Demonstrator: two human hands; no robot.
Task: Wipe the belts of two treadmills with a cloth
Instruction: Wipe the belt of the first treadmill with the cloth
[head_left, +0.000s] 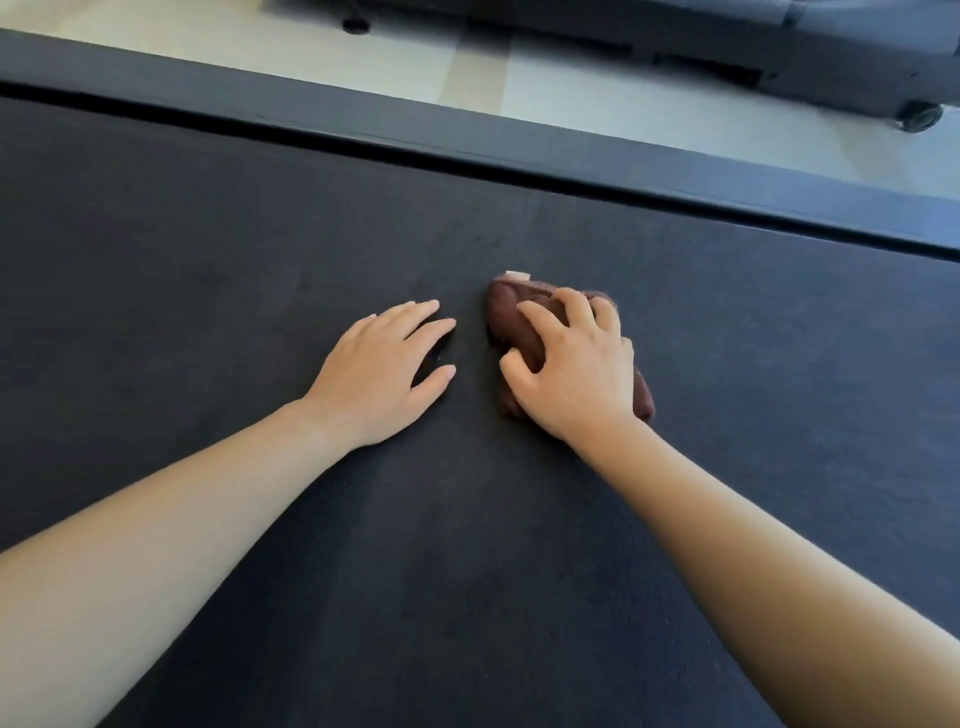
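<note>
A black treadmill belt (260, 260) fills most of the view. A bunched dark brown cloth (511, 317) with a small white tag lies on it right of centre. My right hand (571, 369) grips the cloth from above, fingers curled over it, pressing it onto the belt. My left hand (382, 371) rests flat on the belt just left of the cloth, fingers straight and slightly spread, holding nothing. A small gap of bare belt separates the two hands.
The treadmill's dark side rail (467, 135) runs diagonally along the belt's far edge. Beyond it is pale floor (415, 62). The grey base of a second machine with a small wheel (919, 117) stands at the top right.
</note>
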